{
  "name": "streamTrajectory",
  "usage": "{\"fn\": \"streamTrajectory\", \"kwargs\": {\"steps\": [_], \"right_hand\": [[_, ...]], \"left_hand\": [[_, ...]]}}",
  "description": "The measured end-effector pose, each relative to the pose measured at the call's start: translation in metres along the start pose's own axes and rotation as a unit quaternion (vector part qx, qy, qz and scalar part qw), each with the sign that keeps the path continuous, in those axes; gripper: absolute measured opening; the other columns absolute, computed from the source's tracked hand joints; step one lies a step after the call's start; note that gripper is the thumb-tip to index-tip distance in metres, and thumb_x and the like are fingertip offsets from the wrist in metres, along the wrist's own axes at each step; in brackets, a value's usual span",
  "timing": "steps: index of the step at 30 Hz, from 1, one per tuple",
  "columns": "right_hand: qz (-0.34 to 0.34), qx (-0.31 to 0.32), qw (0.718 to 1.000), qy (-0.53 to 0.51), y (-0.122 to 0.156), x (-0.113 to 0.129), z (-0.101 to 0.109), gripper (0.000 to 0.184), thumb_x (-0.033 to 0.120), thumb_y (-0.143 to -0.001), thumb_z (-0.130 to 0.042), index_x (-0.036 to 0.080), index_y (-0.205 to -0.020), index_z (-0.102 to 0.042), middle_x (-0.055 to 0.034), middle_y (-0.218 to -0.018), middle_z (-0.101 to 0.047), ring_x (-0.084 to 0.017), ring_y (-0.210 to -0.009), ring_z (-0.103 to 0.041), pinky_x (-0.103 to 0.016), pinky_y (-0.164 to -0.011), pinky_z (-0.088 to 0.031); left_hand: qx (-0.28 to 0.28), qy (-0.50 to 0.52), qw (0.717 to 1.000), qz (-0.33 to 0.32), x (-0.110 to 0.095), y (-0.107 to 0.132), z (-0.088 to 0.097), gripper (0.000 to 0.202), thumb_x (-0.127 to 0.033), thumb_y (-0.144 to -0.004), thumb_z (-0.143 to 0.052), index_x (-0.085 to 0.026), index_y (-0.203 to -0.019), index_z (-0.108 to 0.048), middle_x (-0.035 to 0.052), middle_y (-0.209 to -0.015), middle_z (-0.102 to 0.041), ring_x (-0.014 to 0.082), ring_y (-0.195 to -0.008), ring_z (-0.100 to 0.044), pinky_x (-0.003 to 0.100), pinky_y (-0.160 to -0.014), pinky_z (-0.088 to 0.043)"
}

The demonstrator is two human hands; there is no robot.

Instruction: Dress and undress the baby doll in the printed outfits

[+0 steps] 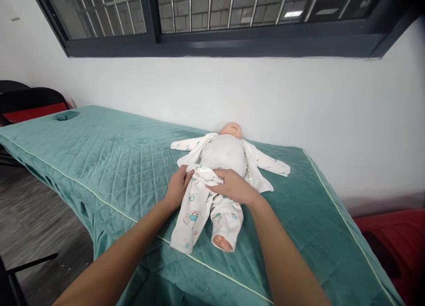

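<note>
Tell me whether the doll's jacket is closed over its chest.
No, the jacket lies open, spread to either side of the doll's torso.

Barred window [212, 42] in white wall [299, 102]; black-and-red chair [35, 102] at left.

Soft light brightens the smooth white wall [149, 91] below the dark-grey-framed glass window [232, 44]; white glare [293, 14] marks it.

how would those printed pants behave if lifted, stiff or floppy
The printed pants are probably floppy, since their waistband bunches into soft folds between the left hand and right hand. One leg may drag if pulled, as the doll's foot sticks out of its end.
</note>
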State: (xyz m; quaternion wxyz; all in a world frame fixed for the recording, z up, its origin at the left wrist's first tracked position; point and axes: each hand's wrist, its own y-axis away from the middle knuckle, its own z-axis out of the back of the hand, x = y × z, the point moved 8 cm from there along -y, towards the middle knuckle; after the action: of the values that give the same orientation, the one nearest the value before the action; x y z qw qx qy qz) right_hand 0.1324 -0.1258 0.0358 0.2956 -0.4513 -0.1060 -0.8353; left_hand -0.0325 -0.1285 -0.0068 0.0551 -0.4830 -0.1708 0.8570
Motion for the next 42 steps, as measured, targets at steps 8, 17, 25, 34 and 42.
{"fn": "streamTrajectory", "kwargs": {"steps": [8,17,25,34,42], "right_hand": [[-0.009,-0.042,0.999,-0.022,0.000,-0.001,0.014,0.022,0.026,-0.082,-0.059,0.021,-0.102,-0.068,0.0002,-0.102,-0.071,-0.022,-0.094,-0.063,-0.029,-0.081,-0.047],[-0.075,-0.102,0.989,-0.069,-0.003,-0.014,0.017,0.014,0.029,-0.085,-0.059,0.021,-0.094,-0.066,0.0004,-0.092,-0.068,-0.019,-0.082,-0.064,-0.028,-0.073,-0.050],[-0.091,-0.099,0.974,-0.184,0.012,-0.026,0.046,0.031,0.049,-0.089,-0.058,0.018,-0.092,-0.066,-0.0002,-0.076,-0.061,-0.012,-0.066,-0.054,-0.024,-0.060,-0.041],[-0.109,-0.225,0.932,-0.264,0.019,-0.060,0.072,0.026,0.042,-0.077,-0.074,0.020,-0.085,-0.061,0.0060,-0.063,-0.048,-0.008,-0.054,-0.038,-0.022,-0.052,-0.027],[-0.092,-0.346,0.897,-0.259,0.022,-0.063,0.081,0.026,0.042,-0.075,-0.073,0.022,-0.083,-0.059,0.0059,-0.061,-0.045,-0.010,-0.053,-0.035,-0.023,-0.050,-0.026]], "left_hand": [[0.070,-0.187,0.973,-0.119,-0.007,-0.049,-0.015,0.027,-0.036,-0.097,-0.041,-0.016,-0.103,-0.058,0.0089,-0.094,-0.068,0.0231,-0.088,-0.064,0.030,-0.074,-0.043],[0.051,-0.205,0.965,-0.153,0.003,-0.067,-0.031,0.020,-0.033,-0.094,-0.045,-0.019,-0.097,-0.060,0.0062,-0.094,-0.068,0.0221,-0.090,-0.063,0.031,-0.077,-0.044],[0.041,-0.155,0.971,-0.180,0.000,-0.063,-0.027,0.018,-0.029,-0.092,-0.045,-0.020,-0.090,-0.060,0.0045,-0.087,-0.065,0.0201,-0.085,-0.060,0.030,-0.074,-0.044],[0.117,0.138,0.977,-0.112,-0.012,-0.063,-0.016,0.031,-0.043,-0.088,-0.054,-0.016,-0.082,-0.068,0.0074,-0.093,-0.068,0.0210,-0.089,-0.060,0.032,-0.084,-0.046],[0.365,0.098,0.922,-0.080,-0.081,-0.102,-0.058,0.032,-0.046,-0.084,-0.059,-0.019,-0.076,-0.073,0.0025,-0.081,-0.073,0.0196,-0.079,-0.064,0.026,-0.069,-0.045]]}}
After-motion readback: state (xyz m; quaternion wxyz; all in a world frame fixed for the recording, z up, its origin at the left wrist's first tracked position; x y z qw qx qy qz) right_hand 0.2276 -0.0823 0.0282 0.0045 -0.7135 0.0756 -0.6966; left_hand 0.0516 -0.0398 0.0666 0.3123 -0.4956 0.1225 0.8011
